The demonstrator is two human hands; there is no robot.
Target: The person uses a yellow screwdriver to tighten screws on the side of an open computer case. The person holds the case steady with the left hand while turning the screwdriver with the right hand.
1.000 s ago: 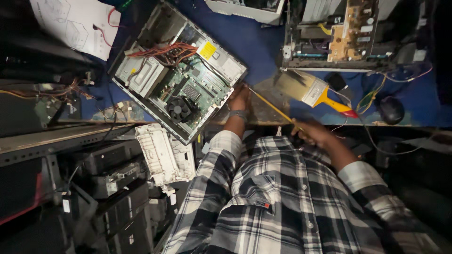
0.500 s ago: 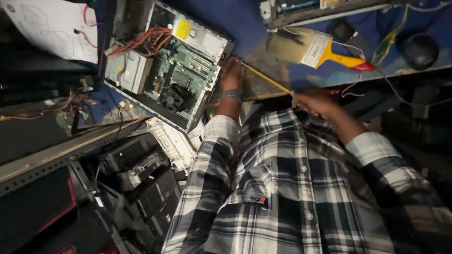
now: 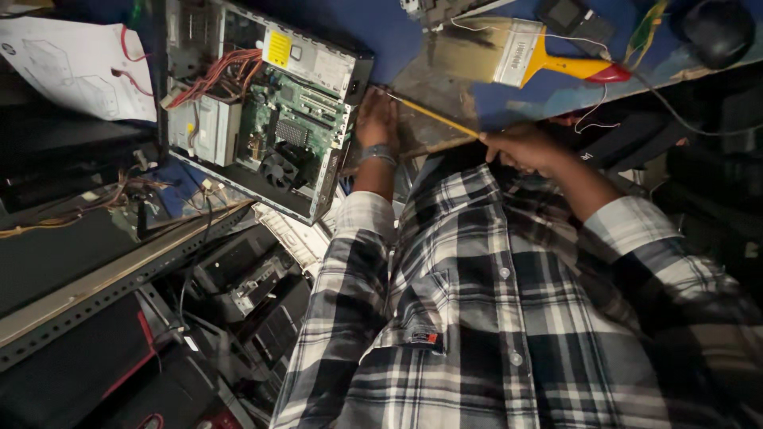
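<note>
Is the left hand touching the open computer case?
Touching. The head view shows the left hand pressed against the side edge of the computer case, with no gap between them.

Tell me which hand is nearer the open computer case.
Left. The left hand rests against the side of the open computer case. The right hand is farther off at the bench edge, gripping a thin yellow tool.

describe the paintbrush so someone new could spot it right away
Start at the open computer case on the blue bench, then look right past the person's hands. The paintbrush lies flat there, the only thing with a yellow handle, red tip and wide pale bristles.
</note>
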